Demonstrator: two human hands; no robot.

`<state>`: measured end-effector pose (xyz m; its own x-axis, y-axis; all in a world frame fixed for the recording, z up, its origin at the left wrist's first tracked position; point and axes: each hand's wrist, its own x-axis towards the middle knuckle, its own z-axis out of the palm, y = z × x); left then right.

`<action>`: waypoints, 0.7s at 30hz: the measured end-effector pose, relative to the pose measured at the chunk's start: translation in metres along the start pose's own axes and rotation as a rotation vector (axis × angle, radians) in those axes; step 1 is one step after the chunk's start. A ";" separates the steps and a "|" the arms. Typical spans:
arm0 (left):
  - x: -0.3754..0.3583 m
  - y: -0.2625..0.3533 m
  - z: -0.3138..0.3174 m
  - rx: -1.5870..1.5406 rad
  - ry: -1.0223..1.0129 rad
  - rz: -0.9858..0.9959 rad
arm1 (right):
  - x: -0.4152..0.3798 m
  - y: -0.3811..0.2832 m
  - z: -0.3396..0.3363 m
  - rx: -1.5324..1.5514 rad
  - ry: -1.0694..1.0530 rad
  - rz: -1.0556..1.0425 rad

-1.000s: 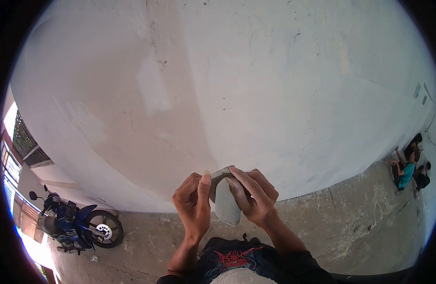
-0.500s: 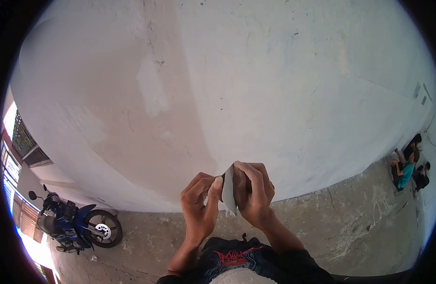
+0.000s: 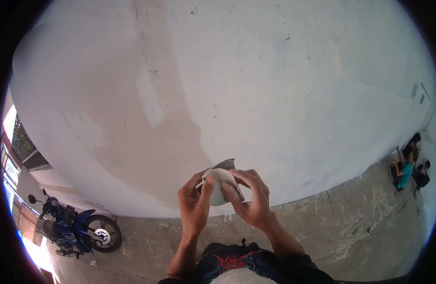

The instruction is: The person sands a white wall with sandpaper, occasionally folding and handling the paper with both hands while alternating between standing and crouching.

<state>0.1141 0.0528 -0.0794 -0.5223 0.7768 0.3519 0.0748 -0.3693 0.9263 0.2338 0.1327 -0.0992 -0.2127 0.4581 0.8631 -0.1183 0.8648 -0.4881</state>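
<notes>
A grey-white piece of thin, bendable sheet (image 3: 219, 190) is held up in front of the wall, curved and partly folded, with a darker grey flap at its top. On its left side my left hand (image 3: 195, 201) is closed, the thumb lying on the pale surface and the fingers behind. My right hand (image 3: 253, 199) pinches the right side of the same sheet, its thumb on the front and its fingers bent over the edge.
A large pale wall (image 3: 260, 109) with a darker patch fills the view ahead. Concrete floor (image 3: 312, 227) runs along its base. A blue motorcycle (image 3: 76, 225) stands at the lower left. Several people (image 3: 405, 171) sit by the wall at the far right.
The sheet has turned from nearly edge-on to showing its broad pale face, and its folds have spread. Both thumbs now lie on that face. The view has shifted slightly.
</notes>
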 end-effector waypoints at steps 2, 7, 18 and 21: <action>0.003 -0.002 0.000 -0.027 0.000 -0.005 | -0.007 0.006 -0.004 0.030 -0.062 0.044; 0.004 -0.014 0.012 0.085 -0.010 0.006 | -0.007 0.009 -0.016 -0.062 -0.045 0.134; 0.009 -0.022 0.042 0.118 -0.099 -0.009 | -0.005 0.021 -0.029 -0.174 0.150 0.235; 0.008 -0.023 0.046 0.225 -0.037 -0.030 | -0.008 0.026 -0.032 -0.192 0.088 0.232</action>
<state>0.1468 0.0909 -0.0915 -0.4960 0.8056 0.3242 0.2491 -0.2257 0.9418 0.2638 0.1580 -0.1144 -0.1265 0.6569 0.7433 0.1107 0.7540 -0.6475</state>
